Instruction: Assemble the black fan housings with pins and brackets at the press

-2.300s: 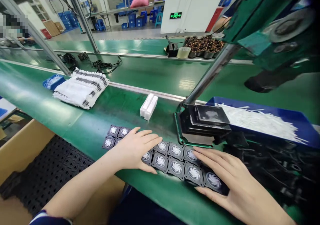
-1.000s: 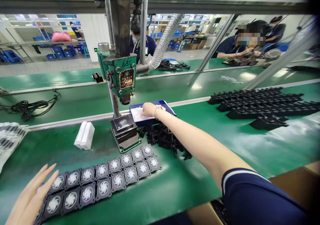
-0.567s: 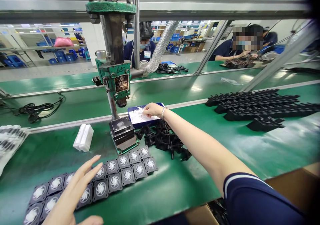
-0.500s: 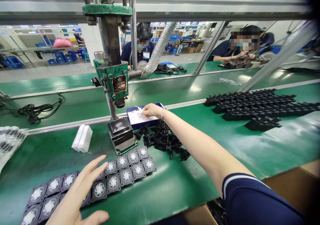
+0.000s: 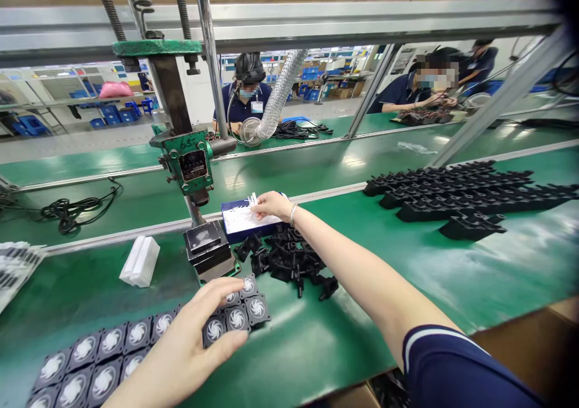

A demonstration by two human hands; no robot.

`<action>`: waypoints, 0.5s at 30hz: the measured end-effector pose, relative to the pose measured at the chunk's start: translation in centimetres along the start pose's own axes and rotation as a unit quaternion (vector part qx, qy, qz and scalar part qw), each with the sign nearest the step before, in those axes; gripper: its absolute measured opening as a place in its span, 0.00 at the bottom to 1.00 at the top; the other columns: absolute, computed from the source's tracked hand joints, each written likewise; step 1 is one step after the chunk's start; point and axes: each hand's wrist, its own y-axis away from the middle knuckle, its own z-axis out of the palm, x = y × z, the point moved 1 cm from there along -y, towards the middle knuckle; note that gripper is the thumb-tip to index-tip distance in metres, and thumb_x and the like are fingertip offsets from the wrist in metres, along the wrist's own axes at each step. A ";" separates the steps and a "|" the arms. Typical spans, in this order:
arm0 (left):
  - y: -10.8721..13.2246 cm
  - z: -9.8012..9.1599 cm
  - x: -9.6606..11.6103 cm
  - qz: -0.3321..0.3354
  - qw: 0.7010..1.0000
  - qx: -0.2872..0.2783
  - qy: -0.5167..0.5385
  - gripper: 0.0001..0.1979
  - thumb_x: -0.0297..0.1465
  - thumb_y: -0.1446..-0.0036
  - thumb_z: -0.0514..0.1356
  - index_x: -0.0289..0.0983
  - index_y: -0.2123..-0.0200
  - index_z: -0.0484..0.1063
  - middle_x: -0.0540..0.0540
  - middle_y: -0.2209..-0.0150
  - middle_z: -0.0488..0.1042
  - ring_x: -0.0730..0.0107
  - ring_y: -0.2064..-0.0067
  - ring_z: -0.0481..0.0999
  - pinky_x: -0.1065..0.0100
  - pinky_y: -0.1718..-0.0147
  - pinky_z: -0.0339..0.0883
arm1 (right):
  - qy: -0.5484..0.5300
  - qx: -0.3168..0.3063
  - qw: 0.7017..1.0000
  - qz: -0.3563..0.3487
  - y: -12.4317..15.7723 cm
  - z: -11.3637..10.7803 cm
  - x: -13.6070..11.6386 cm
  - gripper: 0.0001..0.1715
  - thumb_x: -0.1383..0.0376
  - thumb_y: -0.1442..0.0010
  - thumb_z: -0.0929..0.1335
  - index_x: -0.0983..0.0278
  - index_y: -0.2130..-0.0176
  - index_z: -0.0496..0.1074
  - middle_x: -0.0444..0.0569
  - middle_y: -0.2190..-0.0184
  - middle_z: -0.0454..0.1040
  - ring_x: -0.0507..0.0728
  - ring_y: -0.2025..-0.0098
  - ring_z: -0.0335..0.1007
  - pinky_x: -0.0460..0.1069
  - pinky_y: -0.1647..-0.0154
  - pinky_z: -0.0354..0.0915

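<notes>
My right hand [image 5: 272, 206] pinches a few thin white sticks [image 5: 253, 200] above a shallow blue box [image 5: 233, 236], which holds a layer of white pieces. My left hand [image 5: 190, 335] is open, thumb and fingers spread over two rows of square black fan-like parts [image 5: 137, 333] with white swirl centres. It hides some of these parts, and I cannot tell whether it touches any. Behind the fan parts stands a green hand press [image 5: 192, 163] with a dark metal block [image 5: 207, 245] at its base. Loose black plastic parts [image 5: 289, 257] lie in a heap before the blue box.
White blocks [image 5: 140, 261] stand left of the press. Rows of black moulded parts [image 5: 452, 191] line the right side of the green bench. Black cable [image 5: 67, 212] lies coiled at the back left. Metal posts [image 5: 375, 91] rise behind, with co-workers [image 5: 246, 91] across the bench.
My left hand has moved right along the fan parts. My right hand has lifted slightly, with the white sticks now upright in its fingers. The view has shifted a little.
</notes>
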 end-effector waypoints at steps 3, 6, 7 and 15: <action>-2.3 1.5 0.8 -0.027 0.987 0.015 0.156 0.24 0.41 0.38 0.60 0.48 0.40 0.63 0.43 0.36 0.64 0.55 0.35 0.65 0.54 0.36 0.59 | -0.012 0.003 1.000 -0.007 0.9 -0.7 0.0 0.11 0.62 0.34 0.68 0.69 0.57 0.72 0.47 0.63 0.75 0.51 0.65 0.73 0.48 0.64 0.73; -5.8 3.5 1.1 -0.023 0.948 0.090 0.306 0.27 0.39 0.41 0.63 0.42 0.41 0.61 0.38 0.38 0.66 0.54 0.36 0.67 0.52 0.37 0.59 | -0.023 0.004 1.000 -0.021 2.0 -1.4 -0.4 0.10 0.63 0.34 0.68 0.69 0.63 0.72 0.44 0.68 0.74 0.49 0.69 0.72 0.47 0.66 0.73; -7.2 4.1 1.2 -0.018 0.934 0.123 0.336 0.28 0.38 0.42 0.64 0.41 0.41 0.60 0.36 0.37 0.65 0.53 0.35 0.66 0.51 0.36 0.57 | -0.027 0.003 0.999 -0.029 2.4 -1.7 -0.7 0.10 0.63 0.34 0.69 0.69 0.65 0.72 0.43 0.71 0.74 0.48 0.71 0.72 0.46 0.67 0.72; -17.8 4.4 3.7 0.030 0.855 0.364 0.368 0.32 0.22 0.55 0.71 0.39 0.47 0.66 0.39 0.30 0.53 0.60 0.27 0.42 0.64 0.31 0.36 | -0.015 -0.038 0.996 -0.080 5.3 -3.9 -4.0 0.10 0.66 0.46 0.74 0.70 0.73 0.73 0.43 0.80 0.74 0.49 0.75 0.73 0.44 0.68 0.72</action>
